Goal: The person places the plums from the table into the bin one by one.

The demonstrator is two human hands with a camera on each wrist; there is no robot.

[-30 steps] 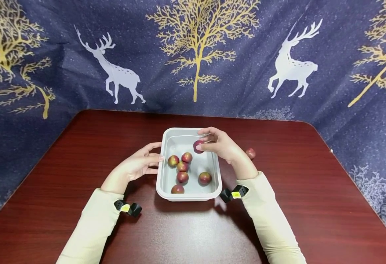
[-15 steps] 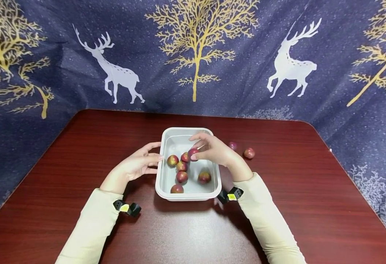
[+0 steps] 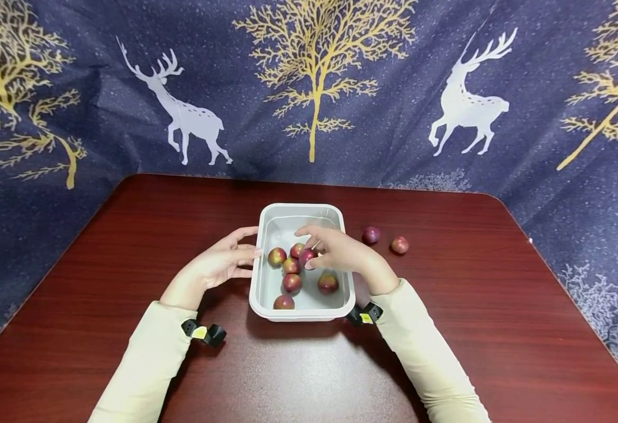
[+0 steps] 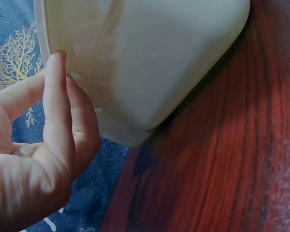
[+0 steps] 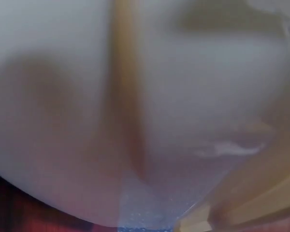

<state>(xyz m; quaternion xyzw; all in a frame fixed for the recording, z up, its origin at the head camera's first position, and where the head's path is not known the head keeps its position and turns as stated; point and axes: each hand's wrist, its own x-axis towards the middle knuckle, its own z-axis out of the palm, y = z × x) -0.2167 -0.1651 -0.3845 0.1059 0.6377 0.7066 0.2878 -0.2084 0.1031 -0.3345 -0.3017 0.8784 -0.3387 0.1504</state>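
A light grey plastic tub [image 3: 260, 296] holds several red and yellow-green plums [image 3: 291, 284]. My right hand [image 3: 343, 252] reaches over its right rim, pinching a dark red plum [image 3: 308, 258] between thumb and fingers, low over the others. On the opposite side, my left hand [image 3: 224, 261] touches the tub's left rim with its fingertips. The left wrist view shows those fingers [image 4: 58, 106] fairly straight against the tub's outer wall [image 4: 154, 58]. The right wrist view is a close blur of the tub's wall [image 5: 203, 87].
Two more plums lie on the table right of the tub: a dark purple one [image 3: 370, 235] and a redder one [image 3: 399, 245]. The dark red wooden table [image 3: 192, 200] ends at a blue cloth backdrop [image 3: 266, 135] printed with deer and trees.
My right hand has moved toward me and left, deeper into the tub, with the plum. The purple plum on the table has come into view from behind it. The left hand stays put.
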